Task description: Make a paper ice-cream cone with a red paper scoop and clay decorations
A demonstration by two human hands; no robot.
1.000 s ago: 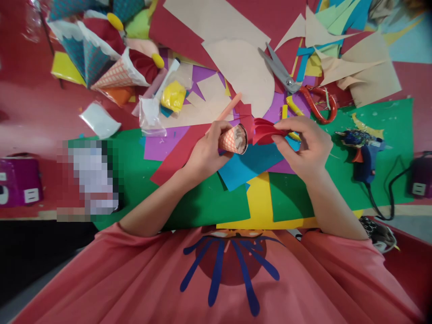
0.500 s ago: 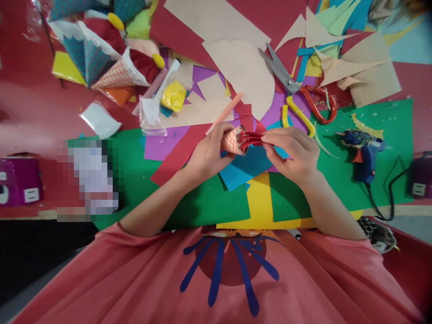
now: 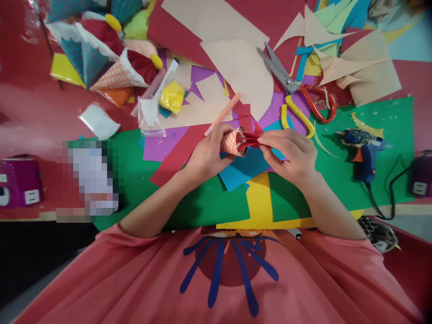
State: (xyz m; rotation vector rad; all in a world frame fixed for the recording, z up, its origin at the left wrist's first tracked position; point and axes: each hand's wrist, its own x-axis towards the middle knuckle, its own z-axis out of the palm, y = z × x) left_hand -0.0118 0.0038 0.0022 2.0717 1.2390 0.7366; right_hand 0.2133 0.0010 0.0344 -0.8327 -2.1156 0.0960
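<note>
My left hand (image 3: 212, 150) is closed around a small paper cone (image 3: 231, 142) with an orange-and-white checked pattern, its wide mouth turned to the right. Between the fingertips of my right hand (image 3: 292, 150) are pinched folded red paper strips (image 3: 249, 140), whose left ends reach into the cone's mouth. Whether the strips are fixed inside cannot be seen. Below both hands lies blue paper (image 3: 245, 168). A peach-coloured stick (image 3: 224, 112) lies just beyond my left hand, and a red paper strip (image 3: 178, 155) passes beneath it.
Scissors (image 3: 286, 83) with red and yellow handles lie open beyond my right hand. A blue glue gun (image 3: 367, 155) with a cord rests at the right on the green sheet (image 3: 297, 198). Finished checked cones (image 3: 118, 74), paper offcuts (image 3: 351, 63) and clay packets (image 3: 99, 120) lie around.
My right hand has moved slightly left, bringing the red strips a little closer into the cone's mouth. My left hand holds the cone nearly still.
</note>
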